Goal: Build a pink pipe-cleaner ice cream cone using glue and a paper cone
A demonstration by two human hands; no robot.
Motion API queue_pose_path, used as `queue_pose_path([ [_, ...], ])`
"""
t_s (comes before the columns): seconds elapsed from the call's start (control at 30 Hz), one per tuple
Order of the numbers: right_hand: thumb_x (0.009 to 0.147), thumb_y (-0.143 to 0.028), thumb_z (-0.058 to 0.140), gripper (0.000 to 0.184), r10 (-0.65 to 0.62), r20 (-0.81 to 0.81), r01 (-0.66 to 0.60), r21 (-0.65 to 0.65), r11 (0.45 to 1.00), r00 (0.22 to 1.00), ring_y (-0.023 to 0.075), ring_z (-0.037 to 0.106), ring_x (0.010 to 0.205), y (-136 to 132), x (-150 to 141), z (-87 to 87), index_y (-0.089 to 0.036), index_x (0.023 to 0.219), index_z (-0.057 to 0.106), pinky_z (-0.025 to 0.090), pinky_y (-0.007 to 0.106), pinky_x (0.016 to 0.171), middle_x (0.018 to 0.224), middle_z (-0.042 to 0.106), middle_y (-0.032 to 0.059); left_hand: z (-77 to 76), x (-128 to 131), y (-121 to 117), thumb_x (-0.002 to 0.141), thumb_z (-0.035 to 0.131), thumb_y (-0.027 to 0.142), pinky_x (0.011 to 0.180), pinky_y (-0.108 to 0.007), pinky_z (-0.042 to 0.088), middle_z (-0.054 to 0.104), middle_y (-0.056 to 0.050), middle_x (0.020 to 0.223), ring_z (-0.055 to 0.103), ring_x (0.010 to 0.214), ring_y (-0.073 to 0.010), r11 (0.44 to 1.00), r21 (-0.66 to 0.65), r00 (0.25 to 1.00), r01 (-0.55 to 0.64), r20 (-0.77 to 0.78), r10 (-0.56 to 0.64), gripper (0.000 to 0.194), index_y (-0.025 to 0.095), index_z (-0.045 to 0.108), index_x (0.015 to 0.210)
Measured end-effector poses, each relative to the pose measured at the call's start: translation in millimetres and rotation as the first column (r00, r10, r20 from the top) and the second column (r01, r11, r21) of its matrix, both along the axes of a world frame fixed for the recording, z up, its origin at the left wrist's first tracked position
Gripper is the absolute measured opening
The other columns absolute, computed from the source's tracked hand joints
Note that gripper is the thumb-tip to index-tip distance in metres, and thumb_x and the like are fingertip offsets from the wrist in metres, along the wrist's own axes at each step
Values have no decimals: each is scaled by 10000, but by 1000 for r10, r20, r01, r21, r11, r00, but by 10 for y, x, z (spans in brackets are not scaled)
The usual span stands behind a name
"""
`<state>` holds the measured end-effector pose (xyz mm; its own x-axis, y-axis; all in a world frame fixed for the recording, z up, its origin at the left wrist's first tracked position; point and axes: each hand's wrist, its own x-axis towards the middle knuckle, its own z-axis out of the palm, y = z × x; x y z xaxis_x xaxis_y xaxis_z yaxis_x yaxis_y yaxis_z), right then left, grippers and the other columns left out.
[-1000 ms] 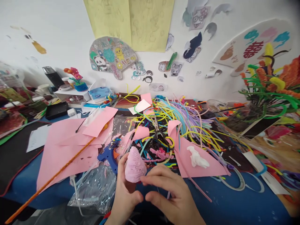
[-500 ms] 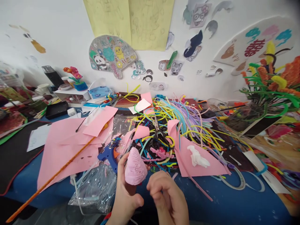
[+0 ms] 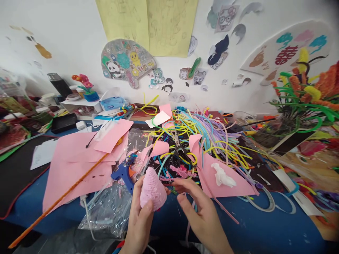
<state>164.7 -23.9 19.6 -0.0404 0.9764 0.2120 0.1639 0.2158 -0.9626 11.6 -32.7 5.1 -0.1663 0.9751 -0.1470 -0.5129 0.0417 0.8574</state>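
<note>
My left hand (image 3: 139,220) is closed around the base of a fuzzy pink cone (image 3: 152,188) and holds it upright over the blue table's (image 3: 265,229) front edge. My right hand (image 3: 202,213) is just right of the cone. Its index finger stretches toward short pink and green pipe cleaner bits (image 3: 182,173) beside the cone. A thin pink pipe cleaner (image 3: 187,229) hangs down from under its palm, apparently held. A blue glue gun (image 3: 124,173) lies just left of the cone.
Black scissors (image 3: 177,148) lie in a heap of coloured pipe cleaners (image 3: 212,137) behind my hands. Pink paper sheets (image 3: 74,165), a long orange pipe cleaner (image 3: 60,201) and a clear plastic bag (image 3: 106,211) lie left. A white tissue wad (image 3: 222,176) sits right; pipe-cleaner flowers (image 3: 304,95) stand far right.
My right hand has uncurled from a pinch and reached forward toward the bits beside the cone. The cone has tilted slightly and sits a little lower in my left hand.
</note>
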Motion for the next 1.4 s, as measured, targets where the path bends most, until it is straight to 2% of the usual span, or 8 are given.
queue_pose_path([
  [0.1,919,-281,638,163,50,-83,-47,38,998,995,190,656,1024,-17,-166,17,-281,1074,684,515,307,908,1095,700,36,-19,18,2,788,728,487,844,-324,526,683,-52,1100,636,1046,-266,999,16,999,-35,-6,35,517,245,586,1222],
  [0.23,875,-255,680,13,-11,-187,16,25,1000,982,188,659,954,-35,-318,10,-253,884,688,511,305,865,961,675,28,-84,18,-15,774,726,510,844,-336,512,678,-59,1081,629,1007,-262,998,40,996,-57,-59,59,529,226,599,1203],
  [0.33,835,-245,718,48,-21,-241,19,-12,1000,970,174,654,884,-29,-330,-7,-242,808,678,505,285,805,900,651,15,-105,45,-38,747,735,530,842,-330,489,680,-66,1096,623,1000,-264,993,49,988,-103,-114,108,534,210,617,1158],
  [0.57,811,-198,706,61,-9,-261,-2,-40,999,965,169,640,857,-20,-295,-6,-228,773,668,493,278,783,881,636,16,-48,136,-74,754,725,517,882,-336,448,677,-68,1151,604,1086,-288,990,43,983,-133,-120,138,500,208,624,1134],
  [0.77,792,-190,717,84,61,-281,-74,-34,997,958,165,616,840,12,-263,22,-223,748,652,482,271,768,857,626,9,3,108,-88,738,748,532,801,-313,474,680,-45,1032,619,917,-238,992,37,982,-124,-138,128,500,209,653,1107],
  [1.07,781,-154,719,129,115,-357,-132,-23,991,927,153,599,823,-7,-271,36,-229,758,618,477,255,744,847,602,-6,-5,97,-95,727,745,535,807,-323,475,689,-39,944,627,893,-243,992,79,987,-97,-123,106,481,208,664,1071],
  [1.2,796,-216,756,128,108,-410,-131,-28,991,906,158,601,813,-2,-270,6,-231,765,632,490,262,742,843,610,-1,-4,124,-121,758,738,520,820,-301,486,707,-38,993,634,932,-232,990,87,985,-109,-126,119,457,226,669,1102],
  [1.4,803,-346,796,99,144,-490,-183,-32,983,860,165,634,831,64,-241,-82,-260,774,757,521,268,758,855,655,19,-12,100,-157,609,713,789,860,-325,541,710,-58,1112,642,1044,-282,991,79,992,-109,-54,113,765,246,710,1147],
])
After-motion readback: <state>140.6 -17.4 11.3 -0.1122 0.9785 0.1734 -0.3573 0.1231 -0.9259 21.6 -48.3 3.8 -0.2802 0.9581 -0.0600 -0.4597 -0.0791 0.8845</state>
